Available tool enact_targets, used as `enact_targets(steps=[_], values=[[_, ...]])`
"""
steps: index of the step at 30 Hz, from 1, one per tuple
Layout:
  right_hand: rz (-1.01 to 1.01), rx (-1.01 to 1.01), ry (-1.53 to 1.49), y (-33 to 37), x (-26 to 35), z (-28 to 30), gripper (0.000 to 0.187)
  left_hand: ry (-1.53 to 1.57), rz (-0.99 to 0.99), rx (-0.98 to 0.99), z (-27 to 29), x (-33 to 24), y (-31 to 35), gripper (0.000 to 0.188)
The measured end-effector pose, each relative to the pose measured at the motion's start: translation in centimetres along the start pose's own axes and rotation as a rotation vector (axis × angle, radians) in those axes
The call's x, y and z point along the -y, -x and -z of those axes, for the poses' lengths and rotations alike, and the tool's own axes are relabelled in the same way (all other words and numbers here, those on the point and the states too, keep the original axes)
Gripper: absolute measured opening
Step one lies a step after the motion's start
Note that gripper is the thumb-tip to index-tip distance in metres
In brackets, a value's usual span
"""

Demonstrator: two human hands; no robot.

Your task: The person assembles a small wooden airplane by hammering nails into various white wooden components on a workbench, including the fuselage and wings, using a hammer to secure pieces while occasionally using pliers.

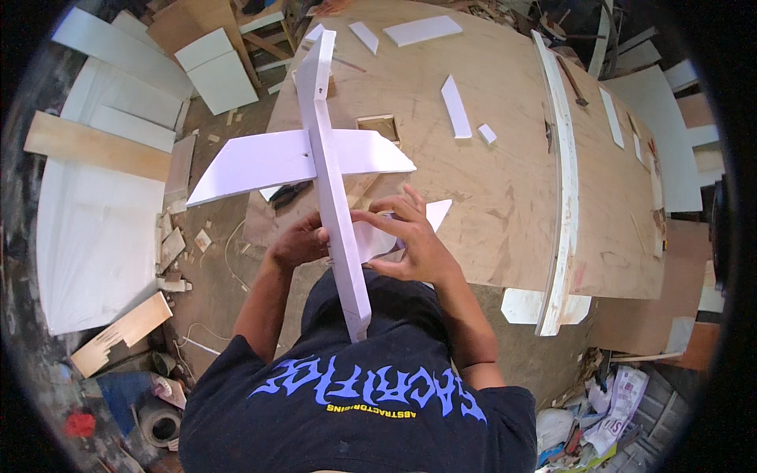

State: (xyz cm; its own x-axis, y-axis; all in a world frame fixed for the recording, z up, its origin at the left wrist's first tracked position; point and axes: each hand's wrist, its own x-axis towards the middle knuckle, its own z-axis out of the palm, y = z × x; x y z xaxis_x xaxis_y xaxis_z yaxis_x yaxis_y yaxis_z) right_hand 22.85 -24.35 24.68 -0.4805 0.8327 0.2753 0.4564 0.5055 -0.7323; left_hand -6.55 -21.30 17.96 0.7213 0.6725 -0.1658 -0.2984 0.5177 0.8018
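Note:
In front of my body stands a long white-painted board [335, 197], tilted, its near end close to my shirt. A shorter white crosspiece [244, 164] with slanted ends meets it partway up, spreading to both sides. My left hand [303, 240] is closed around the near part of the long board, with some fingers hidden behind it. My right hand [414, 240] curls thumb and fingers around a small white board [373, 239] beside the long board. A pointed white end [438, 211] shows past the right hand; whether it belongs to the same small board I cannot tell.
A plywood-topped table [497, 189] reaches ahead and right, bearing white offcuts [456, 106], a small open wooden box [380, 126], a hammer [574, 83] and a long white strip [564, 173]. A black-handled tool [290, 194] lies behind the crosspiece. White panels [102, 229] lean at left.

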Motion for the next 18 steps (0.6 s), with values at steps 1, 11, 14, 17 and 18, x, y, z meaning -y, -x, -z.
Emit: enact_targets(steps=[1, 11, 14, 17, 18], values=[[-0.006, -0.015, -0.013, -0.1, 0.2, -0.5, 0.077, -0.036, -0.033, -0.009, 0.0, -0.3, -0.1, 0.068], [-0.048, -0.154, 0.025, -0.9, 2.3, -4.6, 0.075, 0.129, -0.025, -0.099, 2.3, -1.2, 1.7, 0.062], [-0.025, -0.208, 0.027, -0.3, 2.1, -6.8, 0.075, 0.258, -0.009, -0.063, 3.3, 0.0, 2.3, 0.055], [0.013, -0.25, 0.034, 0.5, 1.8, -8.7, 0.074, 0.297, 0.003, -0.066, 3.2, 1.3, 3.1, 0.053], [0.02, -0.262, 0.043, 0.8, 1.6, -9.1, 0.074, 0.295, 0.022, -0.076, 3.2, 1.6, 3.2, 0.052]])
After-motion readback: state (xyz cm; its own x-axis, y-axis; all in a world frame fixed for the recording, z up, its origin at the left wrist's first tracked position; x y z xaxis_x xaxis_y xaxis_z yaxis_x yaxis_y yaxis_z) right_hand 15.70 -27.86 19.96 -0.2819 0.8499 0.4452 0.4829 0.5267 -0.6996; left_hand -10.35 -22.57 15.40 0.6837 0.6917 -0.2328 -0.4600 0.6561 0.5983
